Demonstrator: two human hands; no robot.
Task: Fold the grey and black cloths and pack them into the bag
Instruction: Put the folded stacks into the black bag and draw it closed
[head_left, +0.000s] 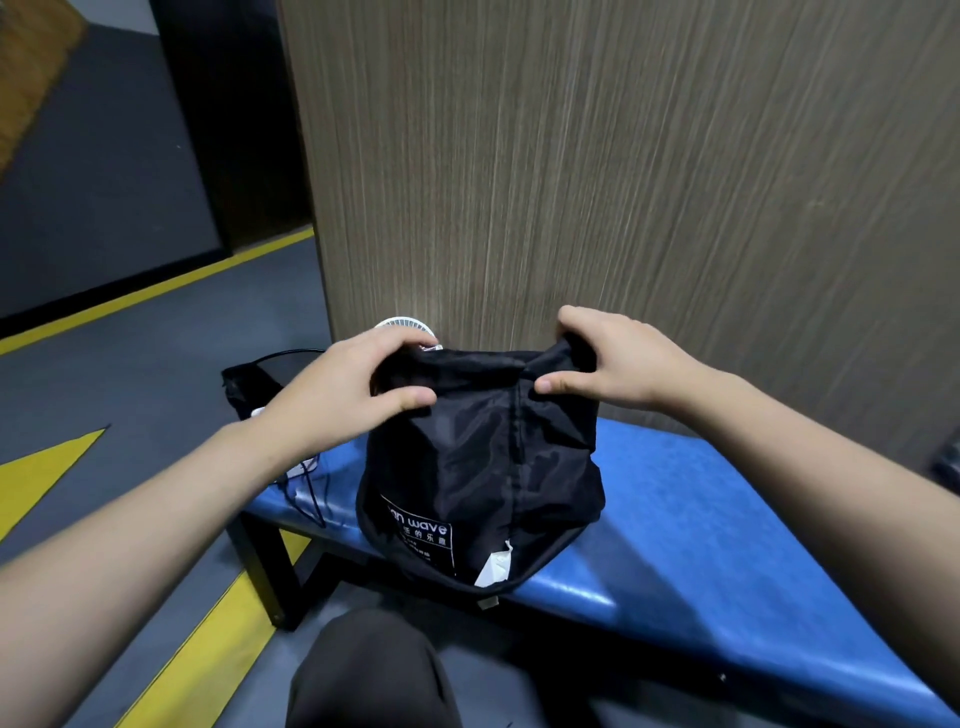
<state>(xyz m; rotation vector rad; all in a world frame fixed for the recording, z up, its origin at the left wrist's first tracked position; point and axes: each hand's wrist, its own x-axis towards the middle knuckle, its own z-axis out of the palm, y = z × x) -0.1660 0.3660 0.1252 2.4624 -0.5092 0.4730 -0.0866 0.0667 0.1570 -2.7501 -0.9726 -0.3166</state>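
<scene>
Head view: wood-grain panel (623, 171) fills the upper right of the frame. Blue padded worktop (701, 519) runs from centre to lower right. Black drawstring bag (478, 467) with white printed label stands on the worktop, centre frame. Left hand (353, 384) and right hand (618, 358) each grip the bag's top hem, fingers curled round the fabric. White fan (405, 330) sits behind the left hand.

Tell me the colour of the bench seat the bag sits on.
Blue, a glossy padded seat under the black bag; the head view, the only one, shows it.
</scene>
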